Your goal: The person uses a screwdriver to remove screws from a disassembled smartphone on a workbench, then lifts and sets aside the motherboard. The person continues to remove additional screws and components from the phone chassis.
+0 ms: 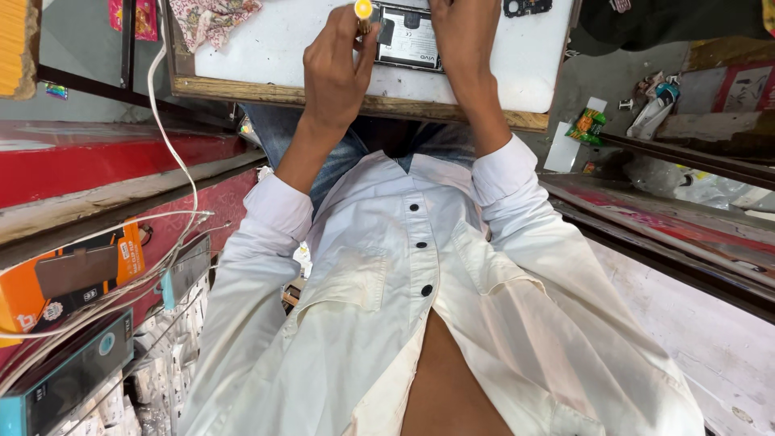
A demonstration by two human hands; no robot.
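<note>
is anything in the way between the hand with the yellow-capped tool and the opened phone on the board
Nothing visible stands between them. The left hand grips the yellow-capped tool right beside the opened phone on the white board. The right hand rests on the phone's other side; the tool's tip is hidden.

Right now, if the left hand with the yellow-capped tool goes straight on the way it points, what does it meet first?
Probably the opened phone on the white board. The left hand points its tool toward the phone's edge, very near; depth is unclear, so contact cannot be told.
</note>
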